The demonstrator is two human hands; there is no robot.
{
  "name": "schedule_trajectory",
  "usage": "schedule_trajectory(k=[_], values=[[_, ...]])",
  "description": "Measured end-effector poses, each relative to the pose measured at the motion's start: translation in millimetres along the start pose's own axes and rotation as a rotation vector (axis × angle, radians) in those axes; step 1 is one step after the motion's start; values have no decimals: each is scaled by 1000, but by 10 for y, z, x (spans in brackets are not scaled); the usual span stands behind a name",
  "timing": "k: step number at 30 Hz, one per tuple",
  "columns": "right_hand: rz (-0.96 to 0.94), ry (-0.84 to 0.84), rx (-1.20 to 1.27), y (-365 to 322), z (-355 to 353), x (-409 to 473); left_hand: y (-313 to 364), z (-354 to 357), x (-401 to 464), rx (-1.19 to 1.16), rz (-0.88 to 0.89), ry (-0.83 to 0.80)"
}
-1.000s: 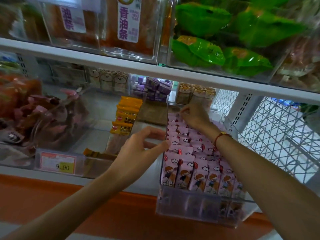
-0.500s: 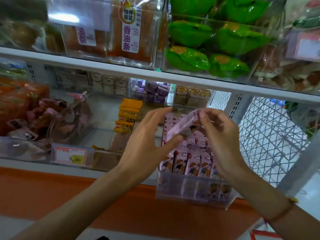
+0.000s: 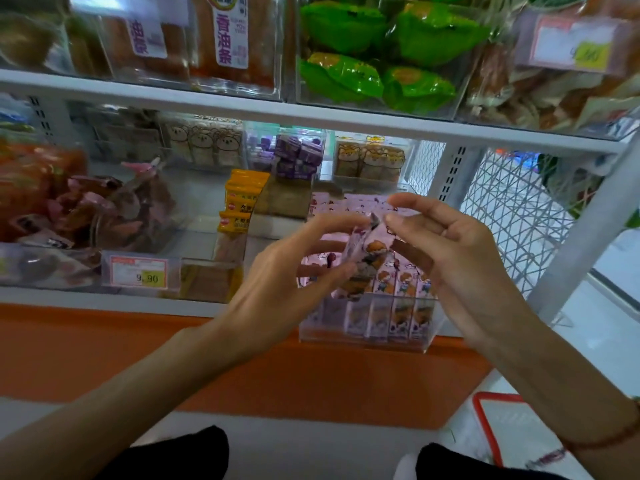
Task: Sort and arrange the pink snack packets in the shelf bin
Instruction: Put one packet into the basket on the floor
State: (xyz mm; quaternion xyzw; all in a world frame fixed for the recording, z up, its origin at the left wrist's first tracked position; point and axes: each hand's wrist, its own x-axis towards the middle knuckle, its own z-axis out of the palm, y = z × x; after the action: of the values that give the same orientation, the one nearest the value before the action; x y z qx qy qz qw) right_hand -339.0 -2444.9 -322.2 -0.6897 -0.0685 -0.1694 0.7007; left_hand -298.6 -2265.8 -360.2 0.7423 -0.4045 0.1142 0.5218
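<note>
A clear plastic bin (image 3: 367, 332) juts out from the lower shelf, filled with rows of upright pink snack packets (image 3: 401, 289) printed with a cartoon figure. Above the bin I hold one pink packet (image 3: 367, 252) in the air between both hands. My left hand (image 3: 287, 271) pinches its lower part with thumb and fingers. My right hand (image 3: 446, 244) pinches its top corner with thumb and forefinger, the other fingers loosely spread. The hands hide the middle rows of the bin.
Yellow packets (image 3: 239, 202) stand left of the bin, with a 9.90 price tag (image 3: 140, 275) lower left. Bins of green packs (image 3: 377, 53) sit on the upper shelf (image 3: 311, 116). White wire mesh (image 3: 512, 216) closes the right side. An orange ledge (image 3: 104, 351) runs below.
My right hand came out of the back of the bin with one pink packet. My left hand left the bin's side and took hold of it. Both hands moved towards me.
</note>
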Motion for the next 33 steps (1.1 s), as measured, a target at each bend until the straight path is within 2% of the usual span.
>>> schedule_trajectory(k=[4, 7, 11, 15, 18, 22, 26, 28, 33], values=[[-25, -28, -35, -5, -12, 15, 52, 6, -17, -12, -16, 18], [-23, -55, -44, -66, -123, -4, 170, 73, 44, -85, -32, 103], [-95, -150, -336, -192, -330, -264, 480, 298, 236, -215, 0, 165], [-237, 78, -575, -373, -556, -486, 836, 662, 432, -328, 13, 109], [-228, 203, -694, -446, -898, -631, 1004, 1002, 547, -335, -63, 39], [-41, 287, -770, -271, -1626, -935, 837, 1670, 502, -179, -295, -152], [253, 314, -780, 236, -2485, -1379, 279, 2564, 47, 258, -508, -514], [395, 311, -810, 611, -2792, -1622, -11, 2949, -262, 401, -627, -642], [655, 304, -935, 1880, -3149, -2074, -372, 3590, -807, 386, -852, -659]])
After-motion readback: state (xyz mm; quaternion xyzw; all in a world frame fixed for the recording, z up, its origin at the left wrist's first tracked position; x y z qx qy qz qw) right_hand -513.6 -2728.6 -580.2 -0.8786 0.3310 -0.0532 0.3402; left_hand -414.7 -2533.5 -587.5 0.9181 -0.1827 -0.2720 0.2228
